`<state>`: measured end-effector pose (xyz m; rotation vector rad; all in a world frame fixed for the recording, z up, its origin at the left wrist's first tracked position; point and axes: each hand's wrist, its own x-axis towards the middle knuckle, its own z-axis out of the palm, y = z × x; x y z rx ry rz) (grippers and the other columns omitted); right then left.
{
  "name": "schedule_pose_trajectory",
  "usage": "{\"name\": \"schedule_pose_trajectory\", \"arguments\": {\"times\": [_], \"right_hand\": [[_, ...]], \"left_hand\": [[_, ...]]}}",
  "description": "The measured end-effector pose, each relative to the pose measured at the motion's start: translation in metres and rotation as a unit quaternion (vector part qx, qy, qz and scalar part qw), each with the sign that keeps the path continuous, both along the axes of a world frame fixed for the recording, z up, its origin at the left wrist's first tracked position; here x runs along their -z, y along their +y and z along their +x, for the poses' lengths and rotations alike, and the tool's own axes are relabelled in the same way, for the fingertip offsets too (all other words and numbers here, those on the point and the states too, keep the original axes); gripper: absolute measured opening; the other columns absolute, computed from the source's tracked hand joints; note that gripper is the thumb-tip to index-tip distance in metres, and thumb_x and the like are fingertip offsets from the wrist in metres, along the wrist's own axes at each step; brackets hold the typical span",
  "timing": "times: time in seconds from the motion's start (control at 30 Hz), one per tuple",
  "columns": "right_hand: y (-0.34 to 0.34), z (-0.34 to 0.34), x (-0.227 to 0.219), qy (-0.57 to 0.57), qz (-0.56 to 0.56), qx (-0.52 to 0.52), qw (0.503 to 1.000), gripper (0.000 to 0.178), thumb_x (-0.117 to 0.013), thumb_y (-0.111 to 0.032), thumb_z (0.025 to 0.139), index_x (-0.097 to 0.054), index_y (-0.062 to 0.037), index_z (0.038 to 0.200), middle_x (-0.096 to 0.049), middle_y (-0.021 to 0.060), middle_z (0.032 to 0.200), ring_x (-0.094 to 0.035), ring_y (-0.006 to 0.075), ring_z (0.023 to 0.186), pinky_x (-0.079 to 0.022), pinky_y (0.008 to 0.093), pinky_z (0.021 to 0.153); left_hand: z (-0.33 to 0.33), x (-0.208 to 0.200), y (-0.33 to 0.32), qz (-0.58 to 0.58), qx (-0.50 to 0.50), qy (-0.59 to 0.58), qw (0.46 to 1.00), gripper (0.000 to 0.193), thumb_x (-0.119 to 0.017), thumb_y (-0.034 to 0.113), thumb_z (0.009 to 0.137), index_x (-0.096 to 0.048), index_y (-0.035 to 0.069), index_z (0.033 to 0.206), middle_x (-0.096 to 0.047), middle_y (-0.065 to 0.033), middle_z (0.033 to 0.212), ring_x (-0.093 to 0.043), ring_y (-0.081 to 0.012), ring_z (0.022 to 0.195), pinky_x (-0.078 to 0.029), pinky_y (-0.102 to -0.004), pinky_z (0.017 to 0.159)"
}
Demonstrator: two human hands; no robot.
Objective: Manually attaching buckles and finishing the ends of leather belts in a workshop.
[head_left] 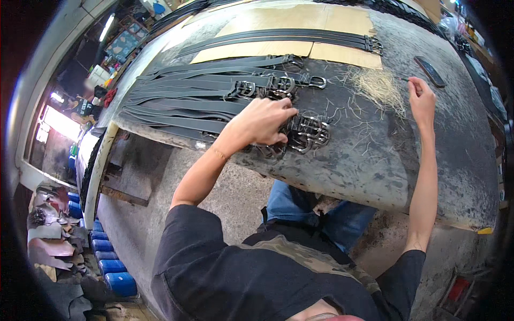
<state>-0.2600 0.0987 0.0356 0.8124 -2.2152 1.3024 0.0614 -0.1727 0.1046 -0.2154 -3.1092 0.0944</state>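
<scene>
A black cloth T-shirt (214,267) sits nearest. The left hand (262,122) curls over shiny metal buckles (310,134) of flat dark-grey belts (184,85) near the grey tabletop's (353,179) front edge, grip hidden; the right hand (422,99) pinches a thin dark sliver (405,79). Crowded buckles could snag if tugged.

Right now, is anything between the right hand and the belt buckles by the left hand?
Yes: loose pale strands lie scattered on the table between the right hand and the belt buckles. Nothing visible stands between the left hand and those buckles.
</scene>
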Motion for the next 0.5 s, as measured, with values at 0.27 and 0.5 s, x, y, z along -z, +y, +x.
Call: {"name": "schedule_pose_trajectory", "arguments": {"times": [0.27,0.5], "right_hand": [[0.015,-0.005,-0.006,0.016,0.012,0.015,1.000,0.016,-0.062,-0.011,0.090,-0.069,-0.0009,0.101,-0.072,0.0128,0.089,-0.069,0.0184,0.078,-0.052,0.0302,0.072],[0.052,-0.023,-0.026,0.002,-0.084,0.117,0.990,0.018,-0.065,-0.013,0.089,-0.071,-0.0024,0.102,-0.072,0.0069,0.085,-0.067,0.0146,0.078,-0.050,0.0268,0.072]], "left_hand": [[-0.020,0.005,0.041,0.287,0.077,0.189,0.936,0.042,-0.078,0.014,0.068,-0.065,-0.002,0.104,-0.063,-0.0156,0.094,-0.066,-0.0325,0.079,-0.054,-0.0368,0.068],[-0.078,0.081,0.164,0.386,0.235,0.083,0.888,0.049,-0.076,0.029,0.076,-0.059,-0.001,0.111,-0.059,-0.0161,0.105,-0.064,-0.0353,0.087,-0.052,-0.0440,0.073]]}}
